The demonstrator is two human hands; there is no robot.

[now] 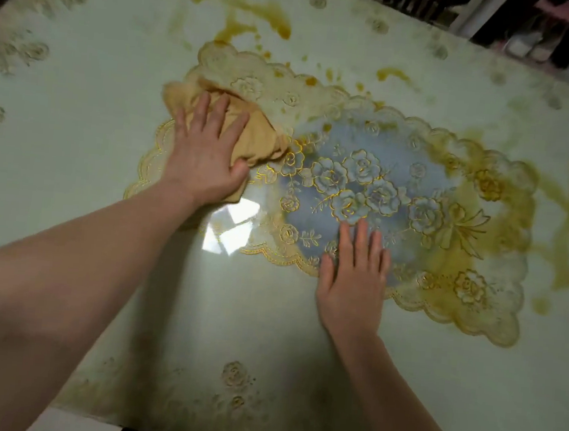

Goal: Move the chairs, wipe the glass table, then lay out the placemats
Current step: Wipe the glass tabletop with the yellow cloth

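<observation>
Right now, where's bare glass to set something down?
Free: glass table left of the yellow cloth, and near, between the forearms. Crowded: placemat fills the middle under left hand and right hand; yellow spills smear far side and right end.

table (73,176): glossy glass, smeared | placemat (451,181): translucent embossed plastic, gilt | cloth (259,134): soft matt fabric

Nothing here can be read: no words, labels, brands or numbers. The placemat (400,177) bears only gold-outlined roses and a bow, and the glass surface (233,314) around it shows only faint flower motifs.
</observation>
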